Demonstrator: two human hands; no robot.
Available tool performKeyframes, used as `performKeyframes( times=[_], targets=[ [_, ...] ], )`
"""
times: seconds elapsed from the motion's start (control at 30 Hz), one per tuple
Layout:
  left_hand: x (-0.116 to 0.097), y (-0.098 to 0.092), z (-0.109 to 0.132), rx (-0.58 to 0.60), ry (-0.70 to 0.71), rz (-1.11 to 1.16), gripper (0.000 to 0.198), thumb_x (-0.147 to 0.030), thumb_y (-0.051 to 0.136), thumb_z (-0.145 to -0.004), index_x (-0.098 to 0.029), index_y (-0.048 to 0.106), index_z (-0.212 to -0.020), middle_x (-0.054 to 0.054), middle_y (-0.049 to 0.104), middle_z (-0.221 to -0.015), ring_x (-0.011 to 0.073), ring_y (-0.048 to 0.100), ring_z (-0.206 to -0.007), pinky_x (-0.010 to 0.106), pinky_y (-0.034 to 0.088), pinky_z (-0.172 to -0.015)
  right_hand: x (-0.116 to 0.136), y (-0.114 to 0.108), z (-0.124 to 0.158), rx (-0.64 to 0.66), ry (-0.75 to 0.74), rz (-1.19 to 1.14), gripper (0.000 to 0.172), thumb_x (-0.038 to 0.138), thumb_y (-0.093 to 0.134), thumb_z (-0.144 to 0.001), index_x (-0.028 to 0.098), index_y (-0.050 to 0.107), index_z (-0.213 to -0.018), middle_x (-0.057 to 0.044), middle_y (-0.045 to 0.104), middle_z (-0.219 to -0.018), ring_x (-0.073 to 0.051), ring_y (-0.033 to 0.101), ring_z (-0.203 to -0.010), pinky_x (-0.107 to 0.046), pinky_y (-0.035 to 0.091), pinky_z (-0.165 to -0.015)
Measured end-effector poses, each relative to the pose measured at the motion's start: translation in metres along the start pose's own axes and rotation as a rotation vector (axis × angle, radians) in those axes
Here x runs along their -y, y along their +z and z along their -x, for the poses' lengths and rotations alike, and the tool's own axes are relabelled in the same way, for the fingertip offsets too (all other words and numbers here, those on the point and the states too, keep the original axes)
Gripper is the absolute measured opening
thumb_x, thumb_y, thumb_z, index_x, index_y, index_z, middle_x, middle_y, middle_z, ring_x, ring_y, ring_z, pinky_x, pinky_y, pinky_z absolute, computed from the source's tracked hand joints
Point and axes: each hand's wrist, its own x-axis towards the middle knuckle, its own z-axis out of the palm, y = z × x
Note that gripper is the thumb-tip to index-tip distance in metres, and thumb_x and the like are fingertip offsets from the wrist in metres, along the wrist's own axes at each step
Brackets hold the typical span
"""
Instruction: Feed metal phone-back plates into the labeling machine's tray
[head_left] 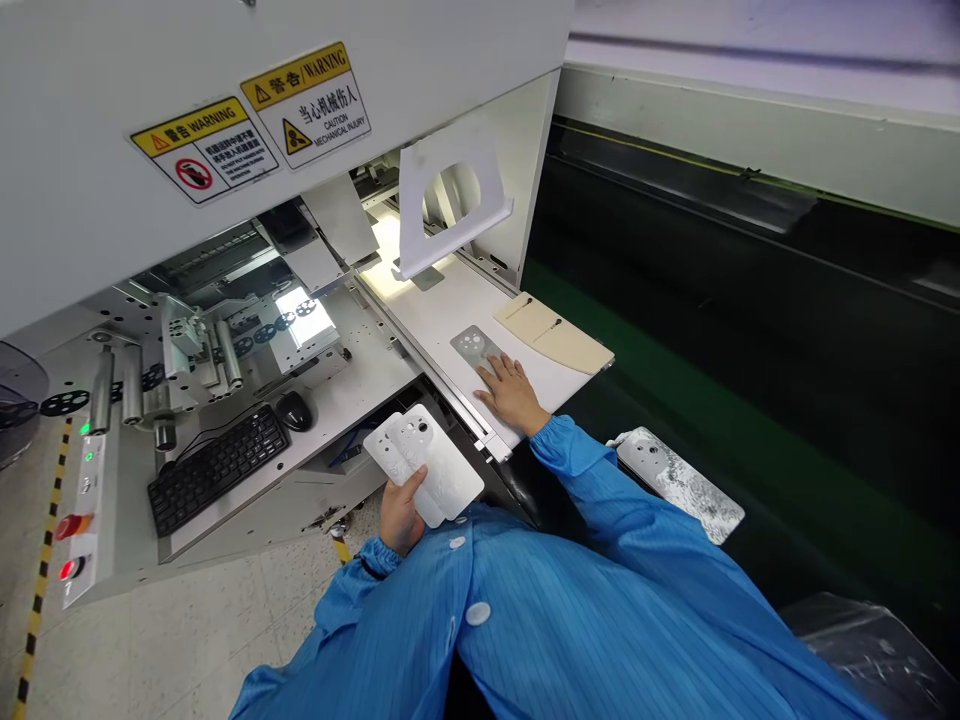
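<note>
In my left hand (403,512) are silvery phone back panels (444,478), at least two, fanned out near my waist with the thumb on top. Each has rounded corners and camera holes at its upper end. My right hand (513,394) lies with fingers spread on the white conveyor belt (491,298), its fingertips at the lower end of a grey phone back panel (472,344). That panel lies flat on the belt, camera holes facing up. Farther in, another flat grey panel (429,278) sits under the white guard with an oval opening (450,200).
A cream guide plate (555,335) borders the belt's right side. More silvery panels (679,480) lie on the dark surface right of me. To the left are a black keyboard (217,468), a mouse (294,410), metal rollers (101,390) and red buttons (71,527). Warning labels (306,104) mark the machine cover.
</note>
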Motion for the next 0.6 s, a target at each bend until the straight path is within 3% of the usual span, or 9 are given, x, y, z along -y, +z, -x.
performKeyframes(
  times=[0.1, 0.23, 0.6],
  targets=[
    [-0.001, -0.003, 0.000, -0.027, -0.015, -0.004, 0.057, -0.020, 0.075, -0.063, -0.020, 0.057, -0.117, 0.009, 0.068, -0.111, 0.0309, 0.058, -0.111, 0.044, 0.046, -0.097, -0.003, -0.002, -0.011, 0.006, 0.015, 0.024, 0.040, 0.030, 0.035, -0.095, 0.022, 0.048, -0.132, -0.012, 0.033, -0.146, -0.033, 0.022, -0.136, -0.053, 0.023, -0.107],
    [-0.003, -0.004, 0.001, -0.046, -0.024, 0.007, 0.055, -0.017, 0.071, -0.067, -0.021, 0.055, -0.120, 0.009, 0.066, -0.114, 0.0302, 0.059, -0.110, 0.045, 0.047, -0.097, -0.007, -0.003, -0.018, -0.002, 0.049, 0.059, 0.041, 0.023, 0.030, -0.096, 0.021, 0.048, -0.132, -0.012, 0.035, -0.145, -0.031, 0.026, -0.135, -0.050, 0.026, -0.106],
    [-0.004, -0.004, 0.007, -0.086, -0.032, 0.031, 0.055, -0.013, 0.067, -0.070, -0.022, 0.053, -0.122, 0.009, 0.066, -0.115, 0.0299, 0.059, -0.110, 0.044, 0.045, -0.099, -0.005, -0.009, -0.013, -0.021, 0.152, 0.149, 0.042, 0.027, 0.033, -0.094, 0.015, 0.047, -0.133, -0.018, 0.039, -0.141, -0.033, 0.033, -0.130, -0.047, 0.030, -0.103]
  ],
)
